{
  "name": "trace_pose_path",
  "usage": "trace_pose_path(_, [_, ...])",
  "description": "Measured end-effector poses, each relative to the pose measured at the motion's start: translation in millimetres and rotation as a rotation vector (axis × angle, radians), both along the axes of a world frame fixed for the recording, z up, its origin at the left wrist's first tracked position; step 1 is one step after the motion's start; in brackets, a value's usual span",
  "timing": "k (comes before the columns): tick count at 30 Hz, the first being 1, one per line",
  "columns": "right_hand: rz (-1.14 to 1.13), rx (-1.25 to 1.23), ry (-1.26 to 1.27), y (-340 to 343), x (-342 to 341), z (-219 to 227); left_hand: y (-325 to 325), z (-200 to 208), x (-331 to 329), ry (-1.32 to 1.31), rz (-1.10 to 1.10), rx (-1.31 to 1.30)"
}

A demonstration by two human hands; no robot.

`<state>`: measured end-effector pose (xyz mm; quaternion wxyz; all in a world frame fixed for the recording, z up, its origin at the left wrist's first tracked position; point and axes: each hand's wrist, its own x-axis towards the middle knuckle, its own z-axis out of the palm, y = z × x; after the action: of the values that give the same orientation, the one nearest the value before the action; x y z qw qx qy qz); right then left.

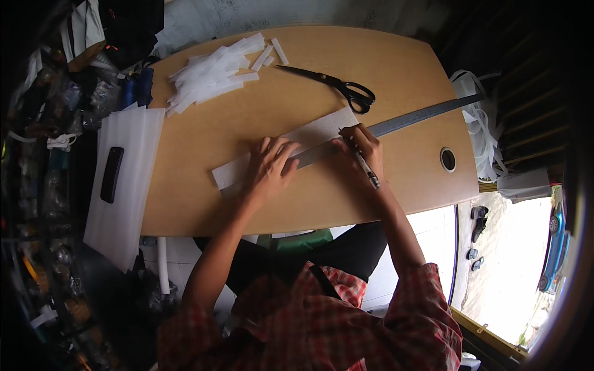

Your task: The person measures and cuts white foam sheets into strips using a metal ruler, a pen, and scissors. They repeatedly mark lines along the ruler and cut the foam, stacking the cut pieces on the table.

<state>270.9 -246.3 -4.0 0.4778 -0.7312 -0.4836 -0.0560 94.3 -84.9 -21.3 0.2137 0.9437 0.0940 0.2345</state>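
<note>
— Red-checked sleeves are seen lowest in the view, and both forearms are stretched from them over the wooden table (396, 80). What is done by the left hand (267, 166)?

— It is laid flat, fingers spread, on the long grey metal ruler (408, 120) and the white strip (309, 135) beneath it. Nothing is gripped; the ruler appears to be pressed down so that it is kept from sliding on the strip.

— And the right hand (361, 148)?

— It is closed around a slim pen-like tool (366, 168), probably a marker or craft knife; which one cannot be told. The tip is hidden under the fingers, held close against the ruler's edge, presumably so that a straight line can be followed.

— Where is the strip placed?

— Slantwise across the middle of the table, under the ruler, whose far end is run out beyond the right edge.

— What is kept farther out?

— Black scissors (346, 88) are set just beyond the ruler, within reach. A heap of cut white strips (210, 77) is piled at the far left corner, well apart. A stack of white sheets (127, 179) is laid over the left edge, with a flat black object (111, 174) on top.
</note>
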Motion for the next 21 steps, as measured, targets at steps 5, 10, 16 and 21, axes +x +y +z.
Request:
trace_pose_path(5, [-0.281, -0.395, -0.090, -62, 10, 0, 0, -1, 3, -0.024, 0.063, 0.050])
trace_pose_path(10, [-0.371, -0.422, -0.187, -74, 27, -9, 5, 11, 4, -0.218, 0.049, 0.057])
trace_pose_path(16, [-0.344, -0.417, -0.176, -76, 26, -16, -44, 139, -30, -0.524, -0.365, -0.816])
trace_pose_path(21, [-0.400, -0.419, -0.203, -78, 26, -16, -95, 227, -66, -0.579, -0.978, -1.570])
